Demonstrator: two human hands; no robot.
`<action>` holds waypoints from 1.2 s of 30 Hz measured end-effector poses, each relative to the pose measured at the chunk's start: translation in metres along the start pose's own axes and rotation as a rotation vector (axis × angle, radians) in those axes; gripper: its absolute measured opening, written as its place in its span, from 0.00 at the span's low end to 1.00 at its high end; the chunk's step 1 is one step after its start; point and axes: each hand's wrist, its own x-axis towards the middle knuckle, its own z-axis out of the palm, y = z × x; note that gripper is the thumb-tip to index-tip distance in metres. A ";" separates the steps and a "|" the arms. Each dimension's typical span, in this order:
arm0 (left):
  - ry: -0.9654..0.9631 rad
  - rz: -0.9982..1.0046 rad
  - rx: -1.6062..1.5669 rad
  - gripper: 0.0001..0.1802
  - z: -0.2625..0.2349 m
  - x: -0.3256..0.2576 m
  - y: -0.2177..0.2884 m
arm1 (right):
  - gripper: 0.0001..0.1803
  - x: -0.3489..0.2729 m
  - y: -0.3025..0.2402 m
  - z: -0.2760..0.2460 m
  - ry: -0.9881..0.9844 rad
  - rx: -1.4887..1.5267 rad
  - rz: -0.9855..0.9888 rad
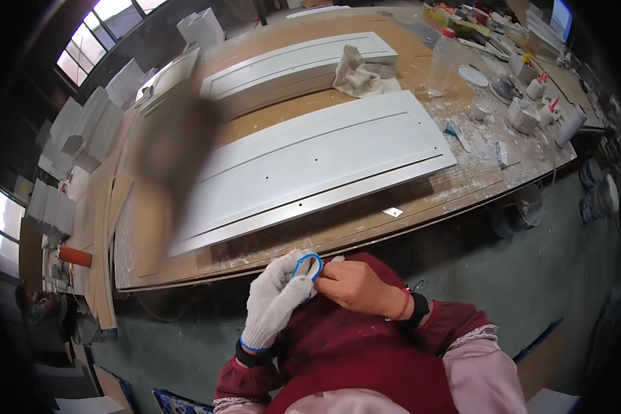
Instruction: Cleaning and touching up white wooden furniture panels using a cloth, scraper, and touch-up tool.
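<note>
My left hand (272,297) wears a white knitted work glove and closes around a second white glove. The blue cuff (308,255) of that second glove makes a round opening above my fingers. My bare right hand (357,284) pinches the cuff's right side, its fingertips partly hidden by the fabric. Both hands are in front of my dark red apron, just off the table's near edge. Beyond them lies a white grooved panel (310,145) with small dark holes, raised a little above the table.
Behind it sits a second white panel (303,58) with a crumpled cloth (355,72) on its right end. A clear bottle with a red cap (440,65), a putty knife (457,136) and glue bottles (537,86) stand or lie to the right. A dark brown blur (176,148) covers part of the left.
</note>
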 end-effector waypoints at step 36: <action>-0.181 0.985 0.831 0.11 0.086 -0.001 -0.052 | 0.17 0.009 0.027 -0.004 -0.081 1.133 0.606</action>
